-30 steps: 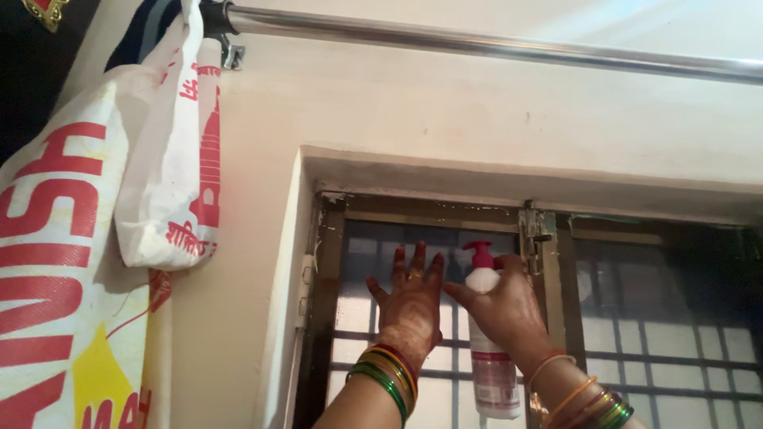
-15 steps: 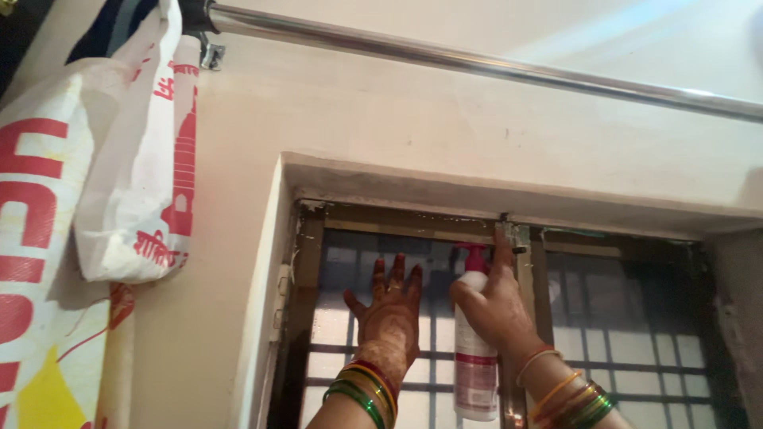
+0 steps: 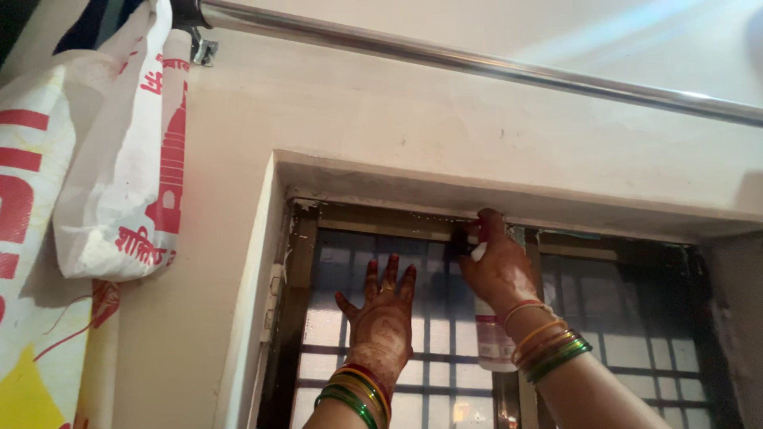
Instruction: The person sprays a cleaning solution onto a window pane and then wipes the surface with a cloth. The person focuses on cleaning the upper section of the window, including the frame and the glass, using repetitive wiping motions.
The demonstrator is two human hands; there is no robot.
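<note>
Left hand: my left hand (image 3: pixel 384 318) is spread open, flat on the window glass (image 3: pixel 342 318), holding nothing.
Right hand: my right hand (image 3: pixel 497 266) is wrapped around the spray bottle (image 3: pixel 493 338), up at the window frame's (image 3: pixel 381 218) top edge.
Risk: overhead grip could slip; spray might drip back on me.
Contents: bottle's fill, I cannot tell.
Nearby: bags (image 3: pixel 119 167) hang off the rod (image 3: pixel 477 59).

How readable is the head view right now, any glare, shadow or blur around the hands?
Head view: sharp enough overall; a bright streak of glare runs along the metal rod; the window frame top is in deep shadow; backlit panes dim the left hand and right hand, whose grip on the spray bottle reads clearly.
</note>
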